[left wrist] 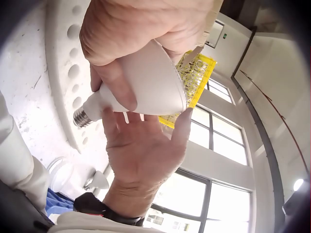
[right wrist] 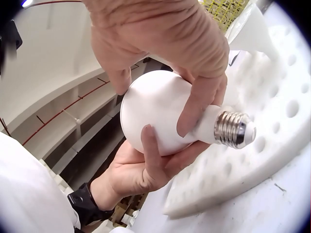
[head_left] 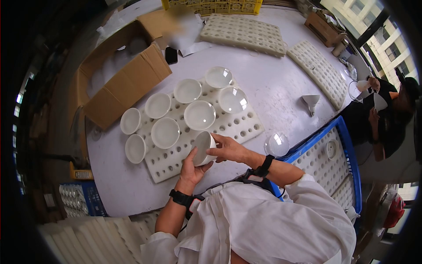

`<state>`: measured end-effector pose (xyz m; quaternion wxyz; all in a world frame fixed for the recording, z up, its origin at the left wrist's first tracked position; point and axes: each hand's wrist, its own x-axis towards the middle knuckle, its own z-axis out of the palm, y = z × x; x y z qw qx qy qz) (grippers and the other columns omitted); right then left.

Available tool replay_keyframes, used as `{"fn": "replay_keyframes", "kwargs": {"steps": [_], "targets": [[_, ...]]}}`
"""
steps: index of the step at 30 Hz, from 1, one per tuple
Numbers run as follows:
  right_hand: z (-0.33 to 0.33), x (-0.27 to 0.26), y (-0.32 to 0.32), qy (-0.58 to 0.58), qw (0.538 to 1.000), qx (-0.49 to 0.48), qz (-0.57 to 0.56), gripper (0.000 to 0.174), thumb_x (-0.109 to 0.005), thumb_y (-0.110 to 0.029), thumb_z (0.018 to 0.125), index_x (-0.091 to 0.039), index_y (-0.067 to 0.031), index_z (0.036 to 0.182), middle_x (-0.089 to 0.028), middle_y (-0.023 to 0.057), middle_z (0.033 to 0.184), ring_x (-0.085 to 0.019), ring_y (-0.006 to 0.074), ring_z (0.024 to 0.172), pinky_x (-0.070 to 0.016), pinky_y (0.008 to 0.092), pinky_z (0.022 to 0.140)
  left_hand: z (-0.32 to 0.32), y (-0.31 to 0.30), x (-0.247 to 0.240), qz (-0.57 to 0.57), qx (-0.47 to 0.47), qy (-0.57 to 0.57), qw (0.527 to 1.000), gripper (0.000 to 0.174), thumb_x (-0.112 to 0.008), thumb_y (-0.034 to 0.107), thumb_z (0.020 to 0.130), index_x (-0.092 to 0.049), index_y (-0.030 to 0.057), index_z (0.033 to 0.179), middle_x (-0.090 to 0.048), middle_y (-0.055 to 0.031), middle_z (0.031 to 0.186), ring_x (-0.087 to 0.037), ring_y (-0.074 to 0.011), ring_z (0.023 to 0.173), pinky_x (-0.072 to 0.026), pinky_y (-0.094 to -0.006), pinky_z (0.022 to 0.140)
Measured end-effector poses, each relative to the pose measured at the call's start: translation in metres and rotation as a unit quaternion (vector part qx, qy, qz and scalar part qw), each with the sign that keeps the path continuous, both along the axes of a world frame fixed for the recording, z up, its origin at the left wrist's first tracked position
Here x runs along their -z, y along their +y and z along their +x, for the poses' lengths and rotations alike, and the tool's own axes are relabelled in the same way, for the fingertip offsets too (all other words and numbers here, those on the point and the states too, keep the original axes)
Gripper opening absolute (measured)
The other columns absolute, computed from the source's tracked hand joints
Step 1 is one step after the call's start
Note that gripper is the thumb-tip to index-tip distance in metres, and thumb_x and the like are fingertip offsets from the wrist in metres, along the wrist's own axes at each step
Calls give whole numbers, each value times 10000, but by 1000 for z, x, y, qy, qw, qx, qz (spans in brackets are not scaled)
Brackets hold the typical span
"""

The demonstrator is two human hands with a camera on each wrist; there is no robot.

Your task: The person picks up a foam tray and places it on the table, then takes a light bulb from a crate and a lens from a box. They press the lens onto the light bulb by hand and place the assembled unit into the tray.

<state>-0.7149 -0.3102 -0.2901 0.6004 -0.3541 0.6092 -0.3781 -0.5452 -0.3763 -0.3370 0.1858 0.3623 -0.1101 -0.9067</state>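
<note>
A white reflector bulb (head_left: 203, 148) with a metal screw base (right wrist: 233, 129) is held between both hands in front of the body. My left hand (head_left: 192, 170) grips its flared body from the left, the thumb along its side in the head view. From the other side my right hand (head_left: 229, 149) holds it too, fingers curled over the white body (right wrist: 158, 107). In the left wrist view the screw base (left wrist: 82, 118) points down-left. Beyond the hands, several similar bulbs (head_left: 165, 133) stand face up in a white perforated foam tray (head_left: 165, 165); the right-hand ones (head_left: 233, 100) look glossier.
A clear dome (head_left: 277, 144) and a bulb lying loose (head_left: 311, 104) are on the table's right. Beside them is a blue crate (head_left: 351, 163). An open cardboard box (head_left: 127, 86) stands at left, more foam trays (head_left: 244, 34) at the back. Another person (head_left: 382, 119) works at right.
</note>
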Motion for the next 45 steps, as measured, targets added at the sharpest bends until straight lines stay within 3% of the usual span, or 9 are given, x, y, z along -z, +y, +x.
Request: {"fn": "replay_keyframes", "kwargs": {"steps": [4, 10, 15, 22, 25, 34, 39, 41, 45], "targets": [[4, -5, -1, -105, 994, 6, -26, 628, -570, -155, 823, -333, -108, 1402, -524, 139, 1210, -577, 240, 1006, -567, 356, 778, 10, 6, -2, -123, 6, 6, 992, 537, -670, 176, 810, -417, 44, 1265, -530, -75, 1165, -559, -220, 1044, -500, -385, 872], [15, 6, -2, -104, 991, -80, -17, 635, -536, -79, 821, -320, -90, 1417, -527, 79, 1229, -528, 161, 1070, -469, 307, 893, 29, 16, -2, -237, -72, -26, 969, 507, -692, 52, 757, -469, 16, 1211, -563, -85, 1115, -564, -180, 1005, -468, -333, 895], [44, 35, -3, -115, 982, -71, -128, 639, -563, -32, 792, -355, -60, 1395, -542, 75, 1213, -498, 144, 1098, -416, 283, 942, 55, 30, -10, -309, -109, -109, 939, 486, -692, 18, 739, -490, -13, 1181, -576, -89, 1090, -566, -173, 988, -465, -320, 883], [65, 34, -10, -220, 970, -86, -49, 631, -614, -82, 815, -354, -57, 1391, -486, 121, 1324, -448, 215, 1231, -393, 343, 1000, 123, 31, -4, -311, -239, -170, 904, 489, -647, -3, 754, -471, -26, 1210, -564, -108, 1119, -561, -200, 1005, -459, -329, 893], [32, 55, -12, -6, 986, -147, -84, 566, -615, -158, 844, -403, -43, 1356, -516, 164, 1282, -500, 263, 1183, -465, 360, 928, 159, 17, 9, -302, -323, -221, 869, 483, -624, 23, 774, -466, -13, 1229, -555, -109, 1145, -557, -212, 1030, -457, -340, 904], [-23, 52, 12, -2, 999, -8, -39, 470, -584, -210, 879, -474, 3, 1283, -598, 142, 1163, -596, 208, 1007, -513, 313, 821, 174, -12, 54, -263, -306, -274, 873, 468, -642, 19, 775, -484, -46, 1211, -561, -118, 1161, -559, -232, 1038, -462, -347, 888], [-97, 48, 31, 35, 979, 173, -104, 395, -557, -188, 881, -536, 14, 1221, -618, 132, 1118, -609, 184, 952, -517, 300, 791, 184, -26, 71, -255, -270, -288, 883, 527, -653, 118, 789, -458, 2, 1265, -552, -124, 1169, -573, -260, 1020, -502, -371, 820], [-139, 42, 41, 99, 943, 296, -116, 361, -550, -152, 877, -554, 2, 1204, -623, 136, 1090, -613, 169, 928, -527, 283, 734, 186, -29, 67, -236, -279, -320, 874, 532, -658, 173, 800, -458, 14, 1266, -545, -129, 1168, -567, -269, 1017, -513, -389, 782], [-248, 60, 73, 225, 785, 553, -166, 278, -553, -86, 817, -601, 16, 1072, -612, 121, 947, -598, 160, 781, -524, 284, 662, 182, -28, 56, -224, -277, -337, 872, 554, -661, 226, 810, -440, 22, 1275, -532, -132, 1172, -561, -277, 1011, -523, -423, 757]]}}
